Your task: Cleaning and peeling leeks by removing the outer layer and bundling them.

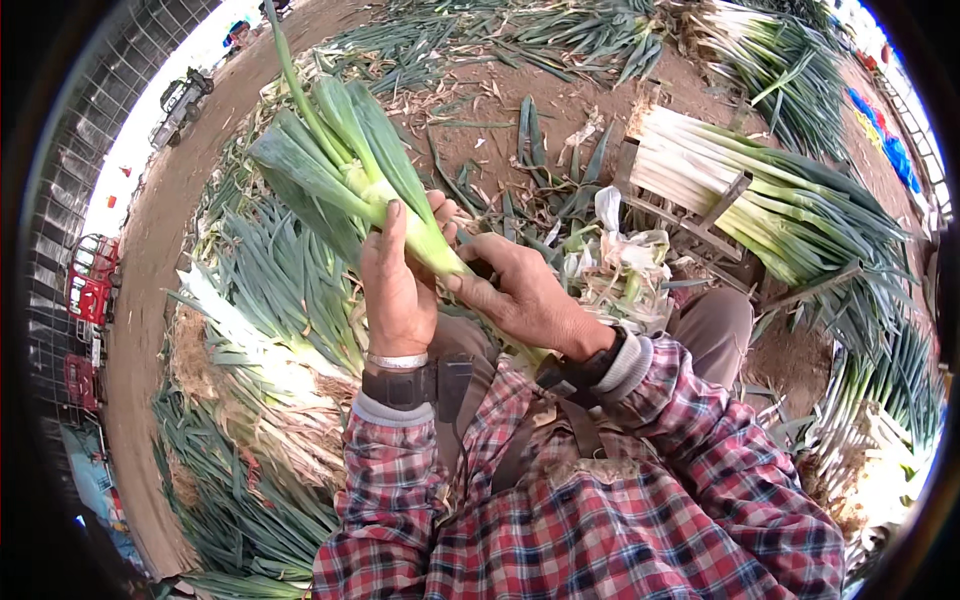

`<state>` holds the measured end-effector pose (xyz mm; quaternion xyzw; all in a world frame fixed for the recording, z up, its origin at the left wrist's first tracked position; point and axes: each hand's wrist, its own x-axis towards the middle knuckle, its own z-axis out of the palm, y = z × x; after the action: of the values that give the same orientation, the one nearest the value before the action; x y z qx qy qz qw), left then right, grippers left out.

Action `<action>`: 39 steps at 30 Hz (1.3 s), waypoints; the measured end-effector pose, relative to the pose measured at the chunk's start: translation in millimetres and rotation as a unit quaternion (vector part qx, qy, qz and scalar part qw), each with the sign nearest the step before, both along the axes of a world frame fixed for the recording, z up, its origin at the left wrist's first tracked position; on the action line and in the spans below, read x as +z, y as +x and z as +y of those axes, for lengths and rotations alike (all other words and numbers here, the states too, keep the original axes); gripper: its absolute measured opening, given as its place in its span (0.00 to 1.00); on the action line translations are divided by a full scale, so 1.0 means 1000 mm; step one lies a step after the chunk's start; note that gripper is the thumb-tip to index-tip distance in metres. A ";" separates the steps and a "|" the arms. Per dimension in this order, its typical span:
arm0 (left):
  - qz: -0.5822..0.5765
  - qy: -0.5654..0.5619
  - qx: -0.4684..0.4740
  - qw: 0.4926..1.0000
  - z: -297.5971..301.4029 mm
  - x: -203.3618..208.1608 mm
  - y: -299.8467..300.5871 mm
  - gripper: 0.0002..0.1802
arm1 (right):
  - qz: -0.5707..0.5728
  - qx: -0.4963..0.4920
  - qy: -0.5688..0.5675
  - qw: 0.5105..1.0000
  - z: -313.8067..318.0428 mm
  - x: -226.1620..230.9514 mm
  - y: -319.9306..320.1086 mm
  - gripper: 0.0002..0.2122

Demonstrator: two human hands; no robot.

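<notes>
Above the person's lap, the left hand [397,290] wraps its fingers around a leek [375,190] held upright, while the right hand [525,300] pinches its pale stalk lower down. Trimmed leeks fill a wooden rack [700,215] nearby. Pulling too hard could snap the stalk or tear good leaves.

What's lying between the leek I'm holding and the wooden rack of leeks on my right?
In the head view, between the held leek and the wooden rack lies a heap of peeled leek skins plus loose green leaves on bare soil.
</notes>
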<state>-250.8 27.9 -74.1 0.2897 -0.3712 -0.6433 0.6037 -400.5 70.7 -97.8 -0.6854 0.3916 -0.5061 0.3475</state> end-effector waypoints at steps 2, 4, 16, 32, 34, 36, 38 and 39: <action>-0.021 -0.014 -0.004 1.000 0.004 0.003 0.008 0.23 | 0.001 -0.024 -0.018 1.000 0.004 -0.001 0.009 0.14; -0.095 -0.046 0.020 0.994 0.008 0.011 0.018 0.24 | 0.080 -0.054 -0.100 0.990 0.009 -0.002 0.011 0.11; -0.080 -0.073 0.057 0.992 0.021 0.018 0.007 0.20 | -0.188 -0.018 0.148 0.971 -0.002 -0.015 0.007 0.13; 0.069 -0.023 -0.043 0.996 -0.030 0.027 0.063 0.20 | -0.408 0.115 0.362 0.830 0.053 -0.031 -0.063 0.12; 0.019 -0.007 0.014 1.000 -0.034 0.034 0.062 0.19 | -0.001 0.197 0.244 0.950 0.047 -0.045 -0.089 0.12; 0.025 -0.004 0.008 1.000 -0.024 0.037 0.048 0.19 | 0.026 0.075 0.086 0.993 0.043 -0.049 -0.072 0.24; 0.012 -0.016 -0.009 1.000 -0.017 0.036 0.033 0.19 | -0.030 0.088 -0.013 0.996 0.029 -0.022 -0.036 0.36; 0.033 -0.004 -0.024 0.999 -0.013 0.036 0.027 0.19 | -0.039 0.099 -0.054 0.993 0.020 -0.012 -0.017 0.38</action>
<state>-223.3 14.6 -37.6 0.2569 -0.3604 -0.6654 0.6011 -417.3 90.5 -110.2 -0.7185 0.2799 -0.5158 0.3734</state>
